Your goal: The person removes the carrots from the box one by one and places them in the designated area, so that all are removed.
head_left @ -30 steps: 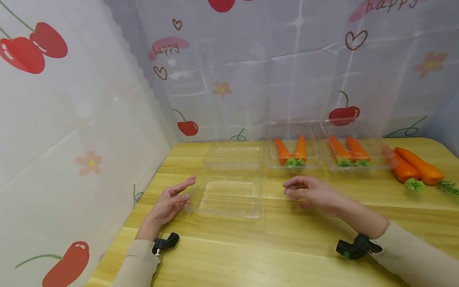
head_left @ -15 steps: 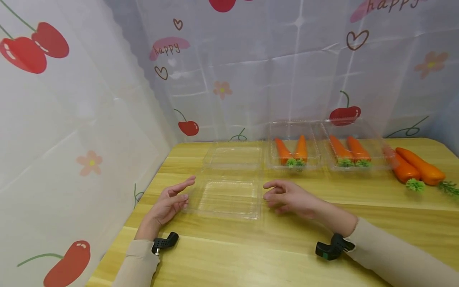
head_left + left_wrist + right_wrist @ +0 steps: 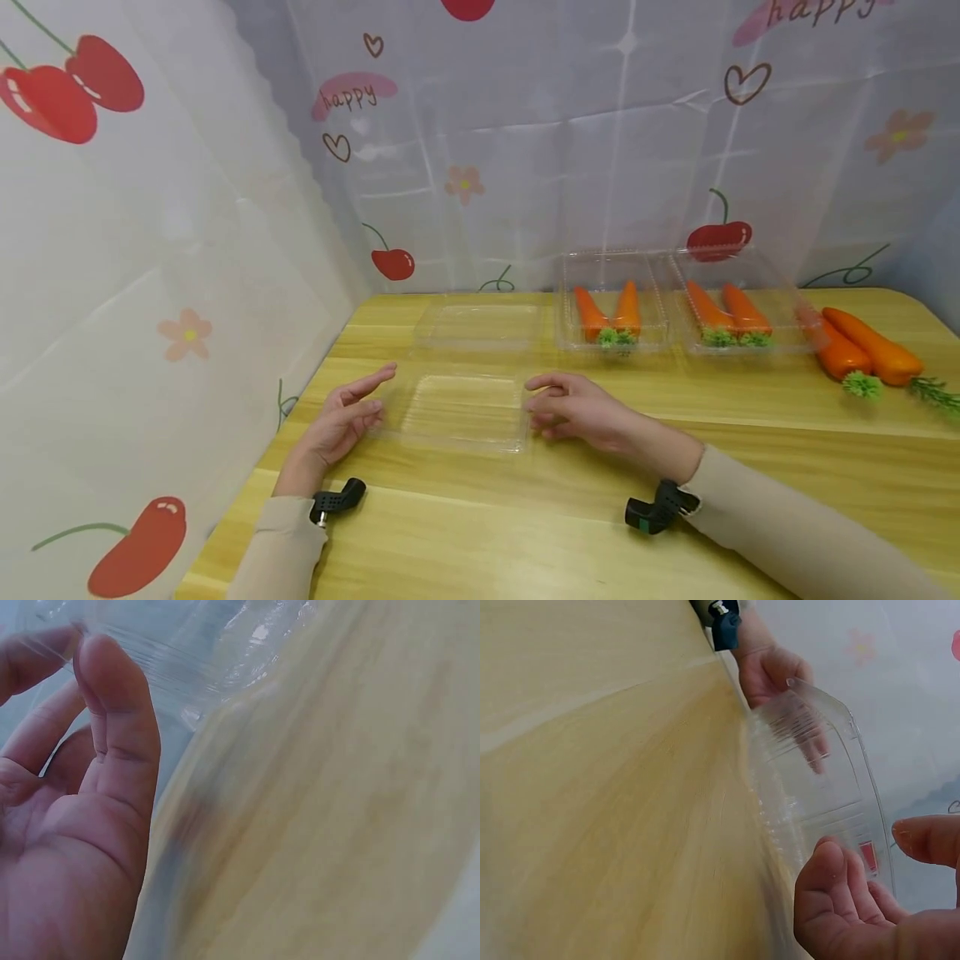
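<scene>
While both hands flank it, clear clamshell box [image 3: 463,398] open, long axis front-to-back.

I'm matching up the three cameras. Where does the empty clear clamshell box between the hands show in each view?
Head: empty clear box, lower centre, between both hands.
Left wrist: top, its ribbed edge at the fingers.
Right wrist: right of centre, above the thumb.
Shared landmark: yellow wooden table.

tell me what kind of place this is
Probably a staged tabletop set, not a real kitchen: a light wooden table boxed in by cherry-print plastic sheeting, with toy-like orange carrots beside an open clear plastic clamshell box.
</scene>
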`<action>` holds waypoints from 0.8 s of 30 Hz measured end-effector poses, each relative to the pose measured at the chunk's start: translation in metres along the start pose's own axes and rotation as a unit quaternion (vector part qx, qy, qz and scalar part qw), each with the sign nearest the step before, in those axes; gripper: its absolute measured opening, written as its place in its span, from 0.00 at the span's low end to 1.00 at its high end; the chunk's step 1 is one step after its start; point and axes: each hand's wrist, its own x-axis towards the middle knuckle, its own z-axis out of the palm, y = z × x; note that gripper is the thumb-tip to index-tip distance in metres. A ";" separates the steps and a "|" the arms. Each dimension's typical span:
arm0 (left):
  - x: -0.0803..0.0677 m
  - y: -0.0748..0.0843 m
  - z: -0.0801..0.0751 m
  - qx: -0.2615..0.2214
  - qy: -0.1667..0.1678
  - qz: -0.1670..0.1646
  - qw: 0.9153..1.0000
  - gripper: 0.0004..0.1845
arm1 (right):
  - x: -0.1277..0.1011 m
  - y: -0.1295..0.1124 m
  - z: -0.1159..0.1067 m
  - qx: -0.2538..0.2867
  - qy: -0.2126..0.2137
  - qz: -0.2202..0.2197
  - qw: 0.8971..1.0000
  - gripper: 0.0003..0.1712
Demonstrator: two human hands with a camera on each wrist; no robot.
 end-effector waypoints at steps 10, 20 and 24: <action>-0.006 0.002 -0.012 0.017 0.037 0.009 0.999 0.30 | 0.021 0.004 0.015 0.034 0.002 -0.009 0.999 0.30; -0.013 0.003 -0.026 -0.001 0.058 0.013 0.998 0.30 | 0.044 0.006 0.038 0.126 0.006 -0.009 0.992 0.25; -0.015 0.005 -0.032 0.002 0.077 0.010 0.997 0.29 | 0.052 0.005 0.049 0.152 0.019 -0.009 0.988 0.20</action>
